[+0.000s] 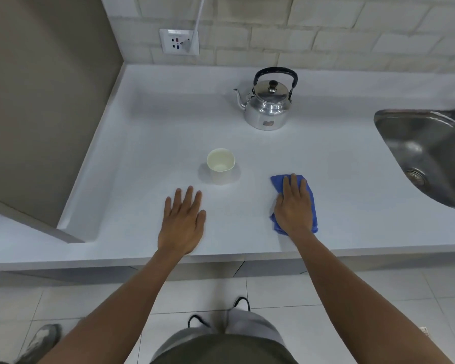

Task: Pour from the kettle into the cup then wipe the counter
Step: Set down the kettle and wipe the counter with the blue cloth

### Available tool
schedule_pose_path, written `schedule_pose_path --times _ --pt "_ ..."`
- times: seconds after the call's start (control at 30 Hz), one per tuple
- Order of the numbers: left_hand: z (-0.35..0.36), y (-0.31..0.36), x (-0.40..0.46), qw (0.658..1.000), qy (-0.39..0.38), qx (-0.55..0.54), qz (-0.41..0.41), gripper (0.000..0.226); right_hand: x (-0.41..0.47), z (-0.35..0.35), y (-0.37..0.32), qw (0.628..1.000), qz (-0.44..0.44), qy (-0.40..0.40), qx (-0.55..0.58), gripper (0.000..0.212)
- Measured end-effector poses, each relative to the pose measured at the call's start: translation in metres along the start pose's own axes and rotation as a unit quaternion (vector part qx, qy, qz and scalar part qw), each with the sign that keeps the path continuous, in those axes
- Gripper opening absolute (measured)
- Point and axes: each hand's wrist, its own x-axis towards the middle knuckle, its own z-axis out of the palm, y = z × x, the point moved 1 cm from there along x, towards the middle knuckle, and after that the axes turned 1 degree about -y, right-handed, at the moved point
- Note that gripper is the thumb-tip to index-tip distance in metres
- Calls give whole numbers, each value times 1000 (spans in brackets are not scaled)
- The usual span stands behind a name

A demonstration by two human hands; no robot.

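Kettle point(267, 105), a shiny metal one with a black hoop handle and a black knob on its closed lid, stood upright on the white worktop point(147, 122), well beyond both hands and closer to the right one, its spout pointing left. Nearer, the pale paper cup point(220, 165) stood upright and open-topped, just beyond the left hand's fingertips point(189, 191) and a little to their right, not touching them; whether it held liquid could not be told from the pale inside.

Right hand point(294, 206) lay palm down on the folded blue cloth point(277, 183), fingers extended and close together, pressing the cloth flat against the worktop rather than closing around it. Cloth showed beyond the fingertips, along both sides of the hand and at the wrist.

Left hand point(183, 222) rested flat on the bare worktop near the front edge, fingers spread and straight, its grip wide and holding nothing. It lay well to the left of the cloth hand, with clear white surface between them.

To the right of the cloth hand, a steel sink point(431, 153) was set into the worktop, its drain visible. Far beyond the left hand, a wall socket point(178, 42) sat in the pale brick backsplash with a white cord plugged in and running upward. A brown panel closed off the left side.
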Motion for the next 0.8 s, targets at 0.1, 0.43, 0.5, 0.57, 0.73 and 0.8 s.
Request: schedule_pose_path --times 0.1,0.43,0.5,0.57,0.73,0.8 --pt "-1 1 1 1000 -3 4 -3 65 -13 6 -15 999 -45 9 -8 57" --pt "-1 1 1 1000 7 1 -3 63 -27 20 24 996 -78 -28 -45 67" --pt "-1 1 0 1000 5 4 -4 63 -12 23 17 997 -48 -28 -56 63" --pt "-1 1 0 1000 1 4 -6 64 -3 25 2 997 -41 -22 -64 59" --pt "0 0 1 1000 2 -1 -4 65 -35 18 -37 995 -97 5 17 60" --pt "-1 0 1 1000 5 -1 -4 65 -58 14 -35 990 -134 9 29 65"
